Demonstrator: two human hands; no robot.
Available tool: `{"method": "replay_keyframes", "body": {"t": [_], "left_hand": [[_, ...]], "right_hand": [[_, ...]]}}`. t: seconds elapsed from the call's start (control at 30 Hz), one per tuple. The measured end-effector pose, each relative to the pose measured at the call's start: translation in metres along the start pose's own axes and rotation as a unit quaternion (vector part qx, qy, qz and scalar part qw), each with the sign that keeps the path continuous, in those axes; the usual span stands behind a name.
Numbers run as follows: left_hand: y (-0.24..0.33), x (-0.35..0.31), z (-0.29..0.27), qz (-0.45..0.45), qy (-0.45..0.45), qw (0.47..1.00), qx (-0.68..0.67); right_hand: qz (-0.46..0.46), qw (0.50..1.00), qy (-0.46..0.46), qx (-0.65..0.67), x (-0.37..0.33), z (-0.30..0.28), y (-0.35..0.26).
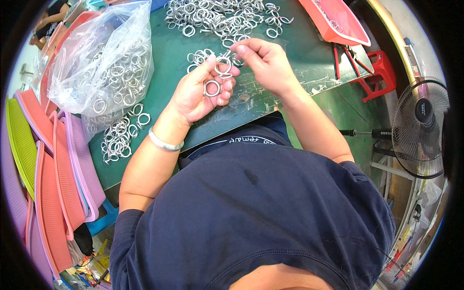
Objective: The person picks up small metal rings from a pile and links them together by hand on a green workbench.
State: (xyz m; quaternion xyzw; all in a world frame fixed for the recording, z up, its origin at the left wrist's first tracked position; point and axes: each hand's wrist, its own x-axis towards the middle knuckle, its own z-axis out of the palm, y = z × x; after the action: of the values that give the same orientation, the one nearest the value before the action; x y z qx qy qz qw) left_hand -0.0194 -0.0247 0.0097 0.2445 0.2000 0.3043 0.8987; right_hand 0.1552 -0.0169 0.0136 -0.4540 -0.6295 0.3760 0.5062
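Observation:
My left hand [195, 96] is turned palm up over the near edge of the green table. Its fingers are curled round a few silver metal rings [224, 66], and one more ring [211, 88] lies across the fingers. Just to the right, my right hand [265, 63] has thumb and forefinger pinched together beside those rings; what is between the fingertips is too small to make out. Behind my left hand a small cluster of rings [195, 58] lies on the table. Farther back spreads a large heap of the same rings [217, 18].
At the left are a clear plastic bag [130, 29] full of rings, a loose ring pile [118, 140] and stacked coloured plastic baskets [63, 183]. A pink basket [355, 36], red-handled pliers [337, 63], a red stool [384, 72] and a fan [420, 128] are at the right. Another person [50, 18] shows far left.

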Motion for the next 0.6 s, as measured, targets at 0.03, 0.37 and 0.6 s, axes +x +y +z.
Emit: {"method": "replay_keyframes", "body": {"t": [0.03, 0.37, 0.6], "left_hand": [[0.0, 0.0, 0.0, 0.006, 0.002, 1.0, 0.001], [0.007, 0.0, -0.015, 0.071, -0.015, 0.996, -0.047], [0.004, 0.0, -0.009, 0.1, 0.117, 0.988, 0.019]], "right_hand": [[0.013, 1.0, 0.006, -0.012, 0.002, -0.005, 0.001], [-0.104, 0.945, -0.064, -0.305, -0.002, -0.022, 0.017], [-0.023, 0.974, -0.035, -0.224, 0.003, -0.016, 0.021]]}}
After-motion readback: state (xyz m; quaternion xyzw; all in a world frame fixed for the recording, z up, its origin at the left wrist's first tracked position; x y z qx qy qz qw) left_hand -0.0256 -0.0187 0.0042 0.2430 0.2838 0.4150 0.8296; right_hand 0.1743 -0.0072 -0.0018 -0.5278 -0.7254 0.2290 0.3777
